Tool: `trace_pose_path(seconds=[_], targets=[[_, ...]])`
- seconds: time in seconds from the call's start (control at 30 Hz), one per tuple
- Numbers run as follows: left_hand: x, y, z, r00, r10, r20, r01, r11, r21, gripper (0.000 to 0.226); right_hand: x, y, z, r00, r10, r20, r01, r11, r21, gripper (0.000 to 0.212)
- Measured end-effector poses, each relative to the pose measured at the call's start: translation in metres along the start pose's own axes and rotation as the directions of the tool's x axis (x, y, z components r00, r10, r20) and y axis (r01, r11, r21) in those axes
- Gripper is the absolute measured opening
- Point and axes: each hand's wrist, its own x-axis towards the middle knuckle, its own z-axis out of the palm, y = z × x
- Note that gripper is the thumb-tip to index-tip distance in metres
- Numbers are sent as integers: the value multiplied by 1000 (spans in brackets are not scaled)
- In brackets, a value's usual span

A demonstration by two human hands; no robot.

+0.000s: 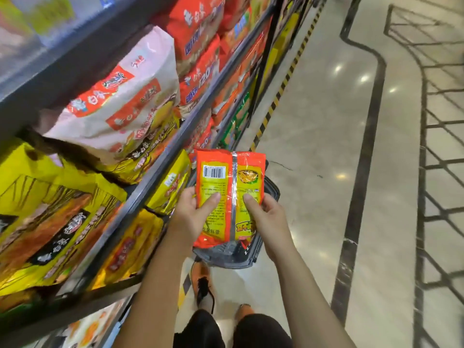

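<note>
An orange and yellow noodle packet (229,182) is held up in front of me, its back side with a barcode and a silver seam facing the camera. My left hand (193,217) grips its lower left edge, thumb across the printed text. My right hand (266,219) grips the lower right edge, thumb on the packet's face. Below the packet a dark shopping basket (272,190) stands on the floor, mostly hidden by the packet and my hands.
Dark metal shelves (160,167) on the left hold several noodle multipacks: yellow (45,222), pale pink (120,101) and orange (200,33). A polished beige floor (326,146) with black inlay lines opens to the right. My feet in orange shoes (200,275) stand below the basket.
</note>
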Motion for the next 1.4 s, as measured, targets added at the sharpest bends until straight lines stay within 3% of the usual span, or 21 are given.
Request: trace_pose_path(seconds=[0.17,0.3,0.43,0.57,0.63,0.87,1.0,1.07,1.27,1.4], targets=[[64,-36,0,999,-46,27,40,984,175,28,54,45,4,994,90,-69,-92,996,-21,23],[113,-90,2,987,-159,-9,158,971,182,68,100,100,3,979,159,-127,-168,984,-63,28],[155,-145,11,977,-213,-29,214,948,237,20,144,166,-4,960,223,-167,-242,965,-101,28],[202,-222,10,969,-239,-66,247,914,321,12,188,240,-11,947,268,-178,-293,947,-130,17],[225,-261,7,962,-265,-69,272,897,347,10,209,280,-13,940,287,-183,-315,937,-153,21],[303,-401,-14,945,-321,-67,316,839,444,14,276,433,-4,876,417,-242,-453,884,-117,30],[340,-471,-26,925,-368,-90,368,811,454,23,307,513,8,821,491,-290,-521,853,-31,15],[357,-502,-33,914,-389,-119,398,796,457,26,321,546,14,794,540,-279,-562,827,1,18],[396,-576,-37,890,-414,-192,455,773,443,22,355,619,27,741,581,-338,-621,784,-16,29],[413,-608,-35,857,-460,-232,514,726,456,44,364,649,28,672,620,-406,-688,725,-32,29]])
